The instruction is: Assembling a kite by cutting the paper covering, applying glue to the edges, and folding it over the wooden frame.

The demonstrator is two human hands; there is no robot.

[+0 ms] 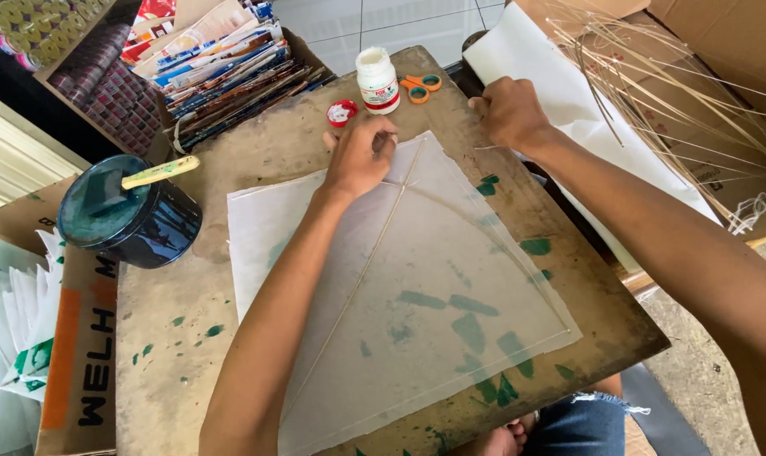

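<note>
**Both hands at the far corner of a paper kite sheet**

The left hand rested on the far corner of a thin translucent paper sheet that lay flat across the middle of the wooden board. Its fingers were curled down, pressing the paper where a slim bamboo spine met a curved cross stick; whether they pinched the sticks or only pressed on them could not be told. The right hand sat at the board's far right edge, fingers closed loosely around the end of a thin splint, just beside the sheet's far right side.

Green paint smears showed through the paper and dotted the board's right and near edges. Near the far edge stood a white glue bottle, with its red cap lying just left of it and orange-handled scissors just right. At the board's left edge sat a dark round tin with a paint-stained stick laid across its lid. A bundle of thin bamboo strips spread over cardboard boxes beyond the right edge.
</note>
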